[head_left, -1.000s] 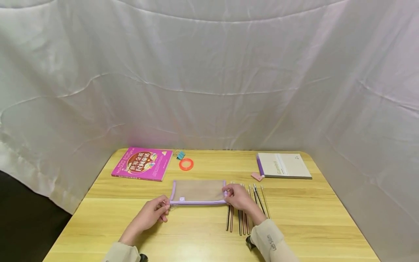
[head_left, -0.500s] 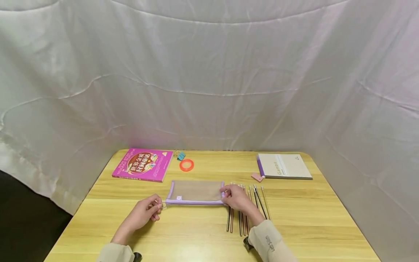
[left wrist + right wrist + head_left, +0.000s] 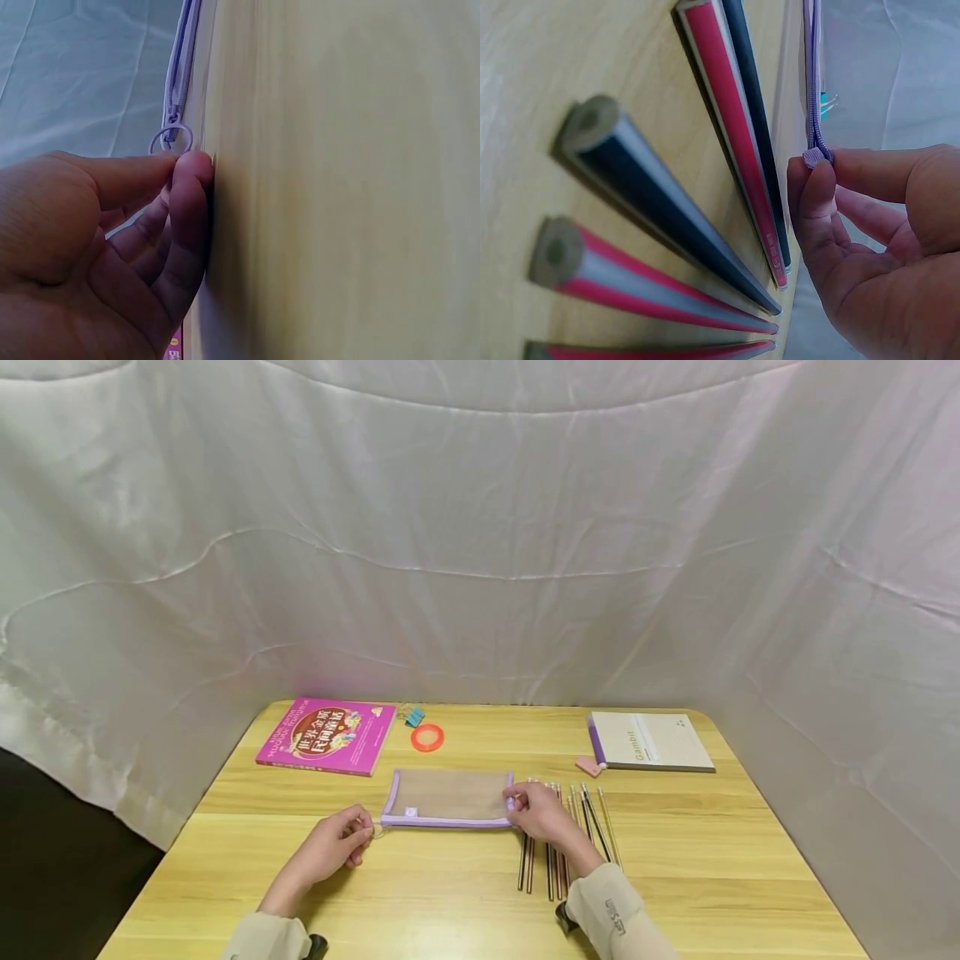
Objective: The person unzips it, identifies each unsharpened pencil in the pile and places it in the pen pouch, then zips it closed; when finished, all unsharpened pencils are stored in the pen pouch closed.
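A see-through pouch with lilac edging [image 3: 450, 795] lies flat on the table, its zipper edge toward me. My left hand [image 3: 333, 847] pinches the ring of the zipper pull [image 3: 180, 129] between thumb and forefinger, just beyond the pouch's left front corner. In the left wrist view the slider sits at that end, and the two zipper rows [image 3: 182, 60] run apart behind it. With thumb and forefinger, my right hand [image 3: 546, 814] grips the fabric tab [image 3: 814, 157] at the zipper's other end. Several pencils [image 3: 555, 868] lie partly under the right hand and forearm.
A pink book [image 3: 326, 735] lies at the back left, beside a teal binder clip [image 3: 414, 717] and an orange tape roll [image 3: 427, 737]. At the back right are a white notebook [image 3: 652, 740] and a pink eraser [image 3: 588, 765]. Grey curtains [image 3: 480, 568] surround the wooden table [image 3: 450, 910].
The left hand has moved left with the zipper ring, and the pouch has shifted slightly left. My right hand keeps its grip at the right corner. Over the last half second almost nothing moved.
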Tool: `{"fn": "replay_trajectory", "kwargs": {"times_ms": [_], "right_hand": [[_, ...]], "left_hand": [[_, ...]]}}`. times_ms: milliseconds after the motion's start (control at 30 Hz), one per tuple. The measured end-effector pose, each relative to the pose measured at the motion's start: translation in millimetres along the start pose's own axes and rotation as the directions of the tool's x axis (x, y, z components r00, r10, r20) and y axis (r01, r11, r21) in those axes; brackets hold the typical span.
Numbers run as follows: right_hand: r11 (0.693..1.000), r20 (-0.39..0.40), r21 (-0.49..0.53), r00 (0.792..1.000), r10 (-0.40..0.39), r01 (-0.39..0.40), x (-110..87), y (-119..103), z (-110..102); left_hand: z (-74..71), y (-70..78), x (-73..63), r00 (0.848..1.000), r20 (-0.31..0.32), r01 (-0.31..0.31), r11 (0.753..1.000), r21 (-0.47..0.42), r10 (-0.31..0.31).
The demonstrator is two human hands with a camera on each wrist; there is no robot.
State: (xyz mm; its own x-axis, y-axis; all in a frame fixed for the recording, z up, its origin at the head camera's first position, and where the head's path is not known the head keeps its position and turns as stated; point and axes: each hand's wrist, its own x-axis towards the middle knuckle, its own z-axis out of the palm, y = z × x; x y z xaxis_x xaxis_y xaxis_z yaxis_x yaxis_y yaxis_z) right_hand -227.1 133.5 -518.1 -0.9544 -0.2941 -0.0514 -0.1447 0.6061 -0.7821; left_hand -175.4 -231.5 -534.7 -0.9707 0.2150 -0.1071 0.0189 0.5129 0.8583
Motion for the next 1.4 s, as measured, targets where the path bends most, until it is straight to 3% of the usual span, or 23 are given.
{"fn": "replay_trajectory", "kwargs": {"times_ms": [167,267,433,500,600,733,867,1100,1400], "right_hand": [[1.0,0.004,0.012,1.0,0.011,-0.011,-0.6,-1,-2],[1.0,0.006,0.018,1.0,0.008,-0.008,-1.1,-3,-4],[1.0,0.02,0.022,1.0,0.003,-0.004,-1.5,-3,-4],[1.0,0.026,0.024,1.0,0.005,-0.005,-1.0,-2,-3],[1.0,0.025,0.027,1.0,0.014,-0.014,0.1,-1,-3],[0.999,0.024,0.03,0.999,0.021,-0.022,1.2,0,-3],[1.0,0.029,0.025,1.0,0.011,-0.012,1.2,-1,-4],[0.999,0.022,0.036,1.0,0.015,-0.016,1.3,-1,-5],[0.998,-0.001,0.06,1.0,0.025,-0.025,0.4,-2,-3]], "left_hand": [[1.9,3.5,0.6,1.0,-0.016,0.0,0.999,0.051,0.001],[4.4,8.8,0.6,0.998,-0.06,0.0,0.992,0.129,0.008],[17.0,21.5,6.9,0.98,-0.155,-0.079,0.964,0.254,0.121],[24.3,27.0,13.0,0.97,-0.138,-0.152,0.945,0.288,0.198],[35.4,33.6,25.6,0.952,-0.051,-0.27,0.905,0.33,0.302],[45.5,37.9,43.3,0.927,0.043,-0.359,0.849,0.388,0.373],[49.6,38.6,54.2,0.927,0.05,-0.357,0.833,0.423,0.372],[50.4,37.2,58.9,0.947,0.059,-0.312,0.861,0.401,0.315],[48.9,35.0,62.0,0.959,0.07,-0.277,0.86,0.428,0.274]]}}
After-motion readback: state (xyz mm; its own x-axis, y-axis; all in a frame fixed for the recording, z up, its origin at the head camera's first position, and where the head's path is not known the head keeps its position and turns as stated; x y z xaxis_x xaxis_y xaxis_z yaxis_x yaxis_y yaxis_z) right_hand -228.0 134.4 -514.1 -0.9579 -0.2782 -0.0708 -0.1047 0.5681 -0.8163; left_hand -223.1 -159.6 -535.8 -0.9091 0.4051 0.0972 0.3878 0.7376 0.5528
